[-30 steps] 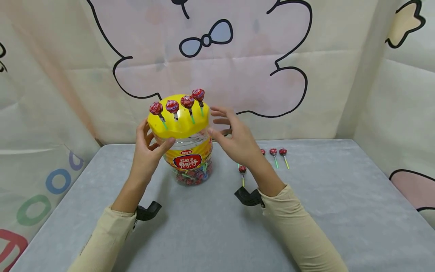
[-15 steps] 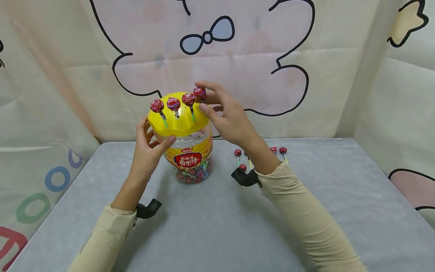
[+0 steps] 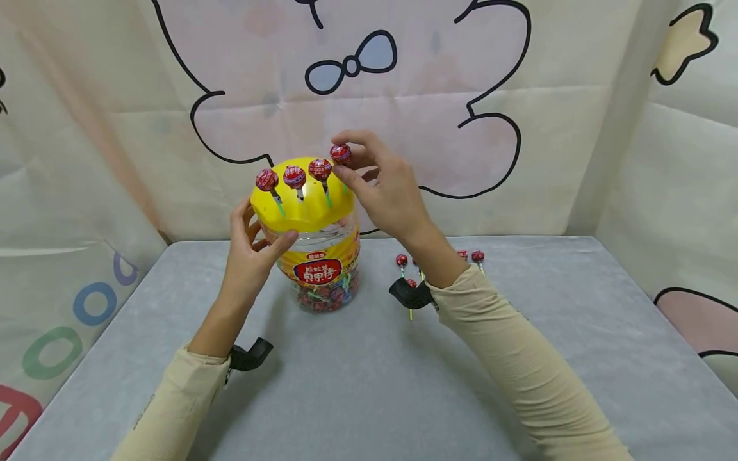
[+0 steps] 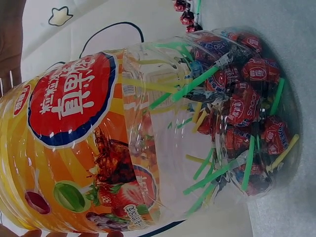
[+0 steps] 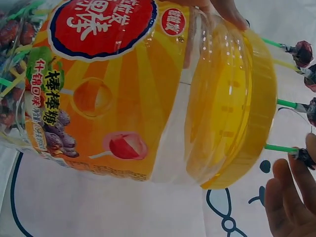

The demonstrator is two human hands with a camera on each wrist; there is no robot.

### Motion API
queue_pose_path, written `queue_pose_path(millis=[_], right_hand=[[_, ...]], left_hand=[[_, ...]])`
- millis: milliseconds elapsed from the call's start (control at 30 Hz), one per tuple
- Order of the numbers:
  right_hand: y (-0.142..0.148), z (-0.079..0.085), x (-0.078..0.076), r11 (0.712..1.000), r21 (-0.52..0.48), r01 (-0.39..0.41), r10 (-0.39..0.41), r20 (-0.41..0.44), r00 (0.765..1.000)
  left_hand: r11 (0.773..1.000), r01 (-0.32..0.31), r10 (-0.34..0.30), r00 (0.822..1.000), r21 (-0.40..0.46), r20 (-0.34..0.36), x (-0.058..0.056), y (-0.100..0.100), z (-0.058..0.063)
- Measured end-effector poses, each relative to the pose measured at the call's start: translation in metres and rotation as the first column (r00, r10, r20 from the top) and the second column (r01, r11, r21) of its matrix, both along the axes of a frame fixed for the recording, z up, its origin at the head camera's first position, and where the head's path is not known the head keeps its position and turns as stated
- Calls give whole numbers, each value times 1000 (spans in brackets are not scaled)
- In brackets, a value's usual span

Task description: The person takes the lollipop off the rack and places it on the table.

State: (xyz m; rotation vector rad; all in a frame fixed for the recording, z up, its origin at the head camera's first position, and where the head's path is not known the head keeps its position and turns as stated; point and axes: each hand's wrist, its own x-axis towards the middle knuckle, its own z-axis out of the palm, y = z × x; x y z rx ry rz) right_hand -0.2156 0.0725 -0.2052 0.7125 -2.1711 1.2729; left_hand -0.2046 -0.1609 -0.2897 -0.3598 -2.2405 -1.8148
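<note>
Pinching lollipop [image 3: 341, 153], right grip [image 3: 385, 186], jar [image 3: 318, 266] standing inside table [image 3: 346, 384] edges

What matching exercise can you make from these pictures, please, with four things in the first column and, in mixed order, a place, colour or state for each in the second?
Column one:
1. left hand
2. right hand
3. lid
4. table

Column two:
A. pinching a lollipop
B. grey, beneath the jar
C. gripping the jar near its top
D. yellow, capping the jar

Right pairs: 1-C, 2-A, 3-D, 4-B
</note>
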Motion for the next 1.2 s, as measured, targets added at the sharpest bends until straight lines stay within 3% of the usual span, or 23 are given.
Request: queue_pose_path(millis=[200, 400, 1200], right_hand=[[4, 4, 3, 999, -25, 46, -47, -49, 998], [11, -1, 10, 999, -16, 40, -41, -27, 999], [73, -58, 34, 994, 94, 59, -76, 193, 978]], left_hand=[[1000, -3, 3, 1000, -5, 0, 1, 0, 0], [1000, -6, 6, 1000, -5, 2, 1, 0, 0], [1000, -1, 1, 1000, 4, 11, 0, 2, -1]])
